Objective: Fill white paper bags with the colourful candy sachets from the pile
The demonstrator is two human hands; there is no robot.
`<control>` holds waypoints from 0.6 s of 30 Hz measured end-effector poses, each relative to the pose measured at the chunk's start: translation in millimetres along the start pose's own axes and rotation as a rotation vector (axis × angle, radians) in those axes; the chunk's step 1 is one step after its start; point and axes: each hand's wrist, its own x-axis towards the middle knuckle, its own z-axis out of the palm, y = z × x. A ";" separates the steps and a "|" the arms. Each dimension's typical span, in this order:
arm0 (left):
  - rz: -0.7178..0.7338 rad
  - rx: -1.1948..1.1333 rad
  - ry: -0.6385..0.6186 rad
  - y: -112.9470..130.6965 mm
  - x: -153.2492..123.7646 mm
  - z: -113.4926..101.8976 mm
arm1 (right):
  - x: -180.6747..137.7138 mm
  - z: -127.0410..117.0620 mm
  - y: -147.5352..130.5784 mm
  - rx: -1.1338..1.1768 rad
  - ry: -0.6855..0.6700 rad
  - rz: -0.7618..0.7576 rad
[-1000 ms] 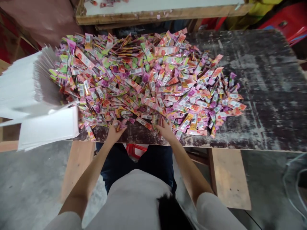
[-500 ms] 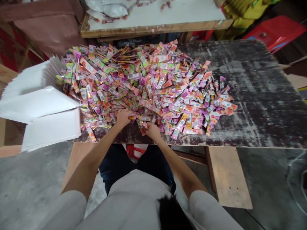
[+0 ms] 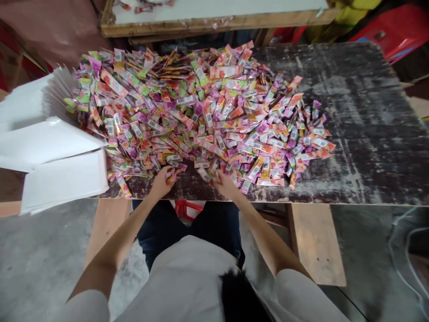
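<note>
Nearest, the person's lap in dark trousers sits under the front edge of a worn, dark table point(image 3: 368, 134), its top scuffed and streaked pale. Below that edge a pale wooden leg point(image 3: 315, 241) stands on a grey concrete floor point(image 3: 40, 259). Both hands work at the table's front edge, near each other but apart. The left hand point(image 3: 161, 181) is closed on a few small sachets point(image 3: 172, 172); the right hand point(image 3: 224, 182) pinches one sachet point(image 3: 205, 174) at the near rim of the heap. Whether either grip holds more is too blurred to tell. Beyond the hands a broad heap of pink, purple, green and orange sachets point(image 3: 201, 112) covers the left and middle of the table, leaving its right part bare. Off the table's left end lie stacked white bags point(image 3: 60, 179). Behind the table's far edge stands a second wooden table with a white top point(image 3: 217, 13), and to the right of that a red plastic stool point(image 3: 392, 31).
</note>
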 end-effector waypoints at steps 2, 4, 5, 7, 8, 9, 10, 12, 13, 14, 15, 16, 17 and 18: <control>0.107 0.174 -0.075 5.8 20.0 -0.1 | 18.0 -11.3 -3.7 0.014 0.087 0.033; 0.163 0.348 -0.152 16.1 40.9 2.6 | 38.9 -13.5 -16.3 -0.091 0.113 0.006; 0.183 0.431 -0.183 21.6 48.4 4.7 | 46.9 -11.3 -24.1 -0.194 0.111 0.009; 0.245 0.572 -0.238 31.0 52.5 10.0 | 53.5 -1.2 -37.6 -0.449 0.081 0.035; 0.275 0.598 -0.254 34.1 48.4 13.1 | 51.8 5.9 -41.7 -0.556 0.055 0.035; 0.300 0.607 -0.267 36.0 40.6 16.4 | 47.2 13.7 -43.4 -0.633 0.031 0.012; 0.315 0.605 -0.278 36.7 30.0 19.6 | 40.7 21.6 -42.8 -0.672 0.012 -0.032; 0.305 0.579 -0.288 34.9 5.4 25.1 | 26.5 35.3 -36.4 -0.648 -0.003 -0.125; 0.285 0.562 -0.279 32.9 -6.0 26.9 | 20.7 40.0 -31.8 -0.591 0.000 -0.155; 0.262 0.541 -0.256 30.3 -15.2 27.5 | 16.8 42.6 -27.0 -0.504 0.011 -0.176; 0.248 0.513 -0.224 27.4 -21.7 26.9 | 15.0 42.8 -22.6 -0.390 0.032 -0.198; 0.252 0.475 -0.187 24.5 -25.2 24.9 | 15.1 40.3 -18.8 -0.257 0.068 -0.224; 0.275 0.427 -0.153 21.7 -25.6 21.4 | 17.0 35.0 -15.8 -0.107 0.121 -0.253; 0.308 0.369 -0.119 19.3 -23.3 16.5 | 20.0 27.0 -13.5 0.052 0.195 -0.270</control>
